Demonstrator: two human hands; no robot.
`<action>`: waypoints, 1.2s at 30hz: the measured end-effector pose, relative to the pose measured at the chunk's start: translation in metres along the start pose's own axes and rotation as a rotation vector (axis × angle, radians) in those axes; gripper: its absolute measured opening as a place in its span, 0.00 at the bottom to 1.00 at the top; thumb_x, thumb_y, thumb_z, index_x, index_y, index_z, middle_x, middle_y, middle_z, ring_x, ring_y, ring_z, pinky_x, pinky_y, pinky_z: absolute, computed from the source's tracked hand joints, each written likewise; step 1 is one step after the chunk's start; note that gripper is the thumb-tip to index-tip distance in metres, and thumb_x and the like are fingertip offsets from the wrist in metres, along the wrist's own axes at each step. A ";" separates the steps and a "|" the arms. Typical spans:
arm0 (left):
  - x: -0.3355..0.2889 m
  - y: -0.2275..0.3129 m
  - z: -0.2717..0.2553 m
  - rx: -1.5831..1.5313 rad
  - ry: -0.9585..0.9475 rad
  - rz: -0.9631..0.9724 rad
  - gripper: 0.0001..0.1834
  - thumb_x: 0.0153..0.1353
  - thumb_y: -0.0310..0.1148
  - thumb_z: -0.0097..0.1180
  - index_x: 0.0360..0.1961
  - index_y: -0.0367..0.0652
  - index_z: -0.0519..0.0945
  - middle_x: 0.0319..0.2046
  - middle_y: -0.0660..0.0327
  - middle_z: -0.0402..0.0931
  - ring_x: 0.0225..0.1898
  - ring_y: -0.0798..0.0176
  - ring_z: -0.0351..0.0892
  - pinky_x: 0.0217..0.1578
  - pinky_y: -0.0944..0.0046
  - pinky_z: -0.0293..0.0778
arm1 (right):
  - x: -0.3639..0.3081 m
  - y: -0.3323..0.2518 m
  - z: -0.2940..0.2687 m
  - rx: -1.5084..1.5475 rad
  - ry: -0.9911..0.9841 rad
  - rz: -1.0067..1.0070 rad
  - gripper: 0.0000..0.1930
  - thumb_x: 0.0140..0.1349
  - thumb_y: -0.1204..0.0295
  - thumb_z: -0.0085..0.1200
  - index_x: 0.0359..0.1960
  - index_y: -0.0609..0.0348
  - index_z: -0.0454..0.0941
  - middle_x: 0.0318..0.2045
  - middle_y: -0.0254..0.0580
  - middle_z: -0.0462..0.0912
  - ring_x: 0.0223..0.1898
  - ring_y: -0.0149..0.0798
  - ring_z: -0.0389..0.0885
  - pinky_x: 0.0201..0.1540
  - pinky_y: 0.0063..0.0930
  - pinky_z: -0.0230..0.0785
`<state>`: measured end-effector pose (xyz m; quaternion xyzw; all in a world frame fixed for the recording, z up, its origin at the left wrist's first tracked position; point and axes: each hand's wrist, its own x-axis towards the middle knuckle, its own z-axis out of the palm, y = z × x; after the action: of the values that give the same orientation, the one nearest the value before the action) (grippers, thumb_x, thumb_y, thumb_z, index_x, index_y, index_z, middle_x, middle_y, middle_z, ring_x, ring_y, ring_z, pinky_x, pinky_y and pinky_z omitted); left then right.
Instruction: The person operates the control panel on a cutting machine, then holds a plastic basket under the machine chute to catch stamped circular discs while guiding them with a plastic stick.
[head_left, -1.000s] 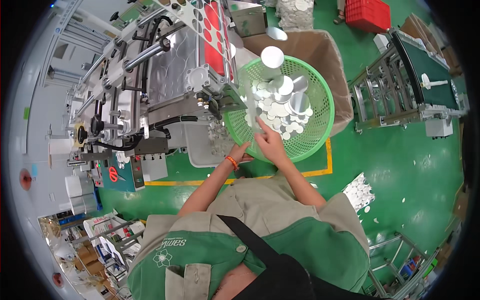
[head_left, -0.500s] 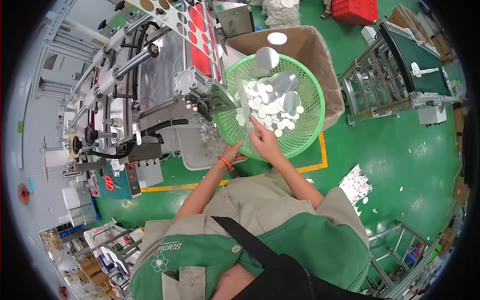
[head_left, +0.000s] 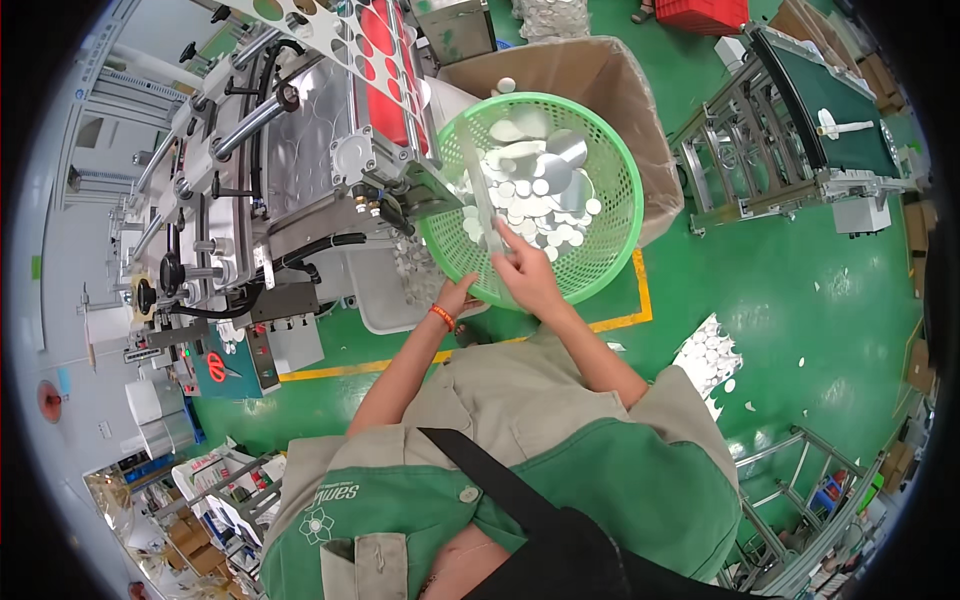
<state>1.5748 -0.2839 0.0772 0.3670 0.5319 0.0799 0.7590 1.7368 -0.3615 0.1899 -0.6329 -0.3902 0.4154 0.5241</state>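
At the green basket (head_left: 607, 225) of pale discs (head_left: 530, 207), the right hand (head_left: 530, 275) holds in its fingers (head_left: 512, 237) a clear strip (head_left: 475, 180), and the left hand (head_left: 453, 297) the rim (head_left: 637, 190).

Basket (head_left: 612, 215): light green, round, perforated walls, open at the top.
Discs (head_left: 521, 207): thin, white and silvery, small and large, heaped loosely inside, many overlapping.
Strip (head_left: 477, 185): narrow, straight, translucent, slanting over the basket's left part, lower end near the rim.
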 end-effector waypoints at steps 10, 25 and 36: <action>0.003 -0.003 0.000 0.024 -0.026 0.015 0.18 0.58 0.37 0.46 0.49 0.47 0.64 0.37 0.61 0.73 0.34 0.64 0.77 0.34 0.62 0.75 | 0.006 0.023 0.011 -0.081 -0.021 -0.012 0.25 0.54 0.72 0.46 0.56 0.57 0.61 0.08 0.31 0.56 0.13 0.23 0.51 0.17 0.19 0.49; 0.006 -0.007 -0.004 0.016 -0.024 0.042 0.17 0.58 0.37 0.46 0.48 0.47 0.63 0.36 0.61 0.72 0.33 0.64 0.75 0.32 0.62 0.74 | 0.009 0.010 0.011 -0.044 -0.005 -0.025 0.27 0.54 0.74 0.46 0.58 0.54 0.59 0.09 0.27 0.57 0.14 0.20 0.51 0.17 0.18 0.49; 0.007 -0.004 -0.002 -0.025 -0.015 0.026 0.16 0.59 0.38 0.46 0.47 0.44 0.65 0.37 0.59 0.73 0.34 0.62 0.76 0.32 0.62 0.75 | 0.013 0.017 0.018 -0.063 0.014 -0.052 0.26 0.54 0.74 0.46 0.58 0.55 0.60 0.09 0.27 0.59 0.14 0.20 0.51 0.17 0.17 0.49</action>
<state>1.5747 -0.2821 0.0693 0.3650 0.5201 0.0936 0.7665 1.7257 -0.3454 0.1701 -0.6417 -0.4158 0.3845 0.5172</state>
